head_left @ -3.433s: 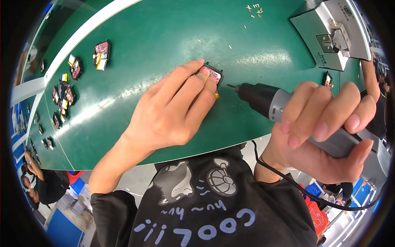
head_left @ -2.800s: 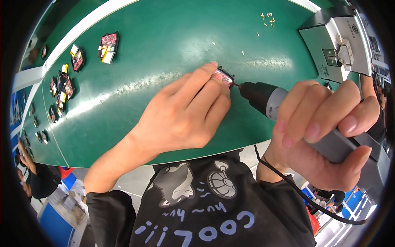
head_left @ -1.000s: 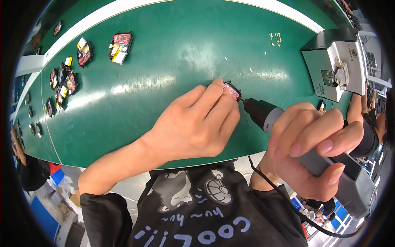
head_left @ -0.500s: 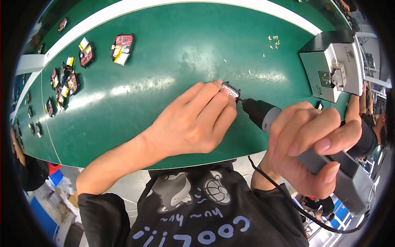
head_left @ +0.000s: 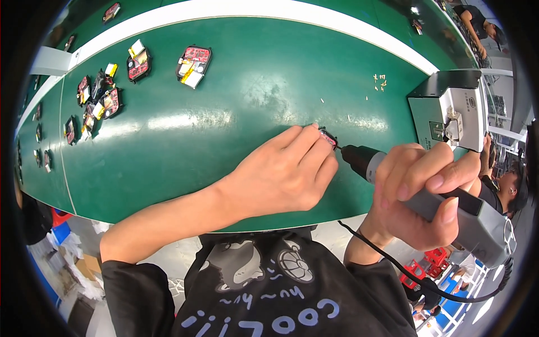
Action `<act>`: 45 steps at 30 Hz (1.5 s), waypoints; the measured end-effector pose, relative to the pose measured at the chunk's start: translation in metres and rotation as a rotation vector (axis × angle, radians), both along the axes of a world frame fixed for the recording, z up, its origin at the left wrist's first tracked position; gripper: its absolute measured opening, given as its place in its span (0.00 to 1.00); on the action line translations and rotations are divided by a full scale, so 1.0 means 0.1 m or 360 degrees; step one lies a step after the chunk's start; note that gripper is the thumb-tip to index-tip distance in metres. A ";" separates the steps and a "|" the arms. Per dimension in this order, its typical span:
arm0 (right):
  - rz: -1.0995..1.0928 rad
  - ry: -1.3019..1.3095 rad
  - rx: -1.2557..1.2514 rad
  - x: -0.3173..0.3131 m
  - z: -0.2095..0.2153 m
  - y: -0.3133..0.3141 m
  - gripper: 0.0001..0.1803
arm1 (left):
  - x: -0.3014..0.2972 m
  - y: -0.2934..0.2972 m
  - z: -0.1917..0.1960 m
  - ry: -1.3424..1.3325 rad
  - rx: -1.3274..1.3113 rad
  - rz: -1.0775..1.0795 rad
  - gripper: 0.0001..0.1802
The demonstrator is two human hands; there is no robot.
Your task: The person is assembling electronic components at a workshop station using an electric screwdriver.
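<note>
My left hand [head_left: 286, 171] presses a small black-cased device with a red circuit board [head_left: 329, 137] against the green table; the fingers cover most of it. Closed around the grey body of a corded electric screwdriver [head_left: 359, 161] is my right hand [head_left: 418, 194]. The screwdriver lies nearly level, its black nose pointing left, and its thin bit reaches the device's right edge. Whether the bit sits in a screw is too small to tell.
Several opened devices with red boards [head_left: 194, 63] and white-and-yellow parts lie at the left. Loose brass-coloured screws [head_left: 380, 83] are scattered at the far right, near a white and black box [head_left: 449, 109]. The screwdriver's black cable [head_left: 404, 275] loops below my right arm. Other people sit at the right.
The whole view has shifted, so the table items appear farther right and lower. My left hand still holds the device down, and the screwdriver bit stays at its right edge.
</note>
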State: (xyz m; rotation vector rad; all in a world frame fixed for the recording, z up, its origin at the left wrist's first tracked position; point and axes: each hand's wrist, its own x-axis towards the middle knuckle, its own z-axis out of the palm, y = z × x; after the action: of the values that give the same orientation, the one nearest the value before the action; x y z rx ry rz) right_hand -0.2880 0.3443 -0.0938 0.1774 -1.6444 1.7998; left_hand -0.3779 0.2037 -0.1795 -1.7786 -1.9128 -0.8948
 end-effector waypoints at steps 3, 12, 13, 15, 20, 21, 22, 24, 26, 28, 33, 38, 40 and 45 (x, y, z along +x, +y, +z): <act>0.0009 0.0017 -0.0039 0.01 -0.03 0.03 0.13 | 0.01 0.01 0.01 -0.0004 0.0004 -0.0001 0.06; 0.0055 0.0002 -0.0061 0.02 -0.01 0.10 0.11 | -0.02 0.00 0.00 0.0166 -0.0098 -0.0034 0.08; 0.0063 -0.0018 -0.0063 0.02 0.00 0.11 0.11 | -0.02 -0.02 0.00 0.0198 -0.0116 -0.0032 0.10; 0.0068 -0.0039 -0.0063 0.02 0.01 0.12 0.11 | -0.02 -0.02 -0.02 0.0201 -0.0104 -0.0026 0.10; 0.0107 -0.0088 -0.0087 0.00 0.07 0.12 0.11 | -0.04 -0.04 -0.01 0.0223 -0.0140 -0.0045 0.10; 0.0098 -0.0089 -0.0081 0.00 0.08 0.12 0.11 | -0.04 -0.04 -0.01 0.0211 -0.0146 -0.0051 0.10; 0.0084 -0.0108 -0.0110 -0.01 0.10 0.10 0.11 | -0.04 -0.03 -0.01 0.0200 -0.0152 -0.0058 0.10; 0.0067 -0.0126 -0.0135 -0.04 0.11 0.07 0.11 | -0.06 -0.03 -0.02 0.0196 -0.0123 -0.0076 0.10; 0.0016 -0.0179 -0.0111 -0.09 0.09 0.03 0.11 | -0.07 -0.04 -0.04 0.0192 -0.0100 -0.0087 0.10; -0.0014 -0.0205 -0.0060 -0.10 0.10 0.03 0.11 | -0.07 -0.03 -0.05 0.0222 -0.0063 -0.0075 0.10; -0.0054 -0.0235 -0.0036 -0.08 0.06 0.03 0.10 | -0.05 -0.01 -0.04 0.0293 -0.0071 -0.0066 0.10; -0.0013 -0.0132 -0.0249 -0.01 -0.01 0.06 0.09 | -0.05 0.00 -0.04 0.0336 -0.0058 -0.0073 0.09; -0.0023 -0.0107 -0.0229 0.00 -0.03 0.05 0.09 | -0.05 0.00 -0.03 0.0362 -0.0074 -0.0066 0.08; -0.0037 -0.0168 0.0006 0.04 0.07 0.01 0.11 | -0.07 0.00 -0.06 0.0263 -0.0049 -0.0097 0.08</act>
State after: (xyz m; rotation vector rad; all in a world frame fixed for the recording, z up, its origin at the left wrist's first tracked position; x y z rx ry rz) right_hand -0.2835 0.3452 -0.0863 0.0654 -1.7158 1.8164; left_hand -0.3853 0.2040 -0.1850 -1.8754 -1.7867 -0.7174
